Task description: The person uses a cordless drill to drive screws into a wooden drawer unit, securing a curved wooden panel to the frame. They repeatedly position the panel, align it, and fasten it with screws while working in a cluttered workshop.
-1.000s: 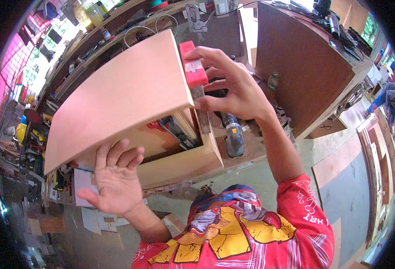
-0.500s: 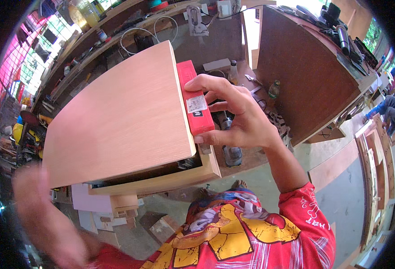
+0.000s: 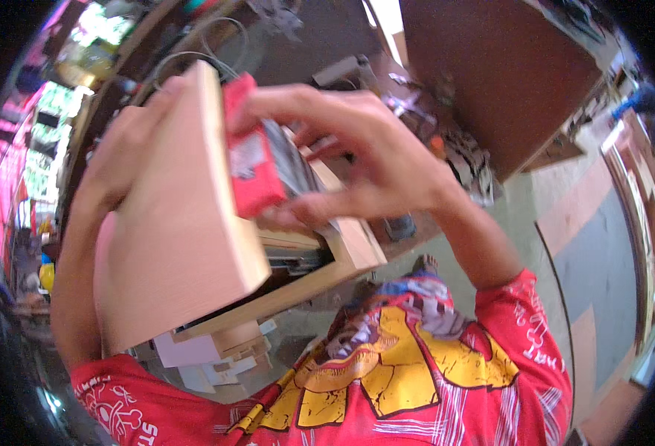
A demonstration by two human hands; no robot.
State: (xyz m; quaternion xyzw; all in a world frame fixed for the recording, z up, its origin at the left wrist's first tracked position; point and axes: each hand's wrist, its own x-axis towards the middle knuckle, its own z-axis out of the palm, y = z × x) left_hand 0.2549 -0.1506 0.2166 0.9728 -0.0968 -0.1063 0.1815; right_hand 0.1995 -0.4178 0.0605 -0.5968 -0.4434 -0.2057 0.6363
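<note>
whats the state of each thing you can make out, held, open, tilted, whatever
wooden panel: tilted over the box
wooden box: open below the panel, dark inside
red block: held, beside the panel's thick edge
right hand: closed around the red block
left hand: at the panel's left side, fingers blurred, grip unclear
cable: looped
red shirt: worn

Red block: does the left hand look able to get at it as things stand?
Probably not: the wooden panel lies between the left hand and the red block, which the right hand holds.
</note>
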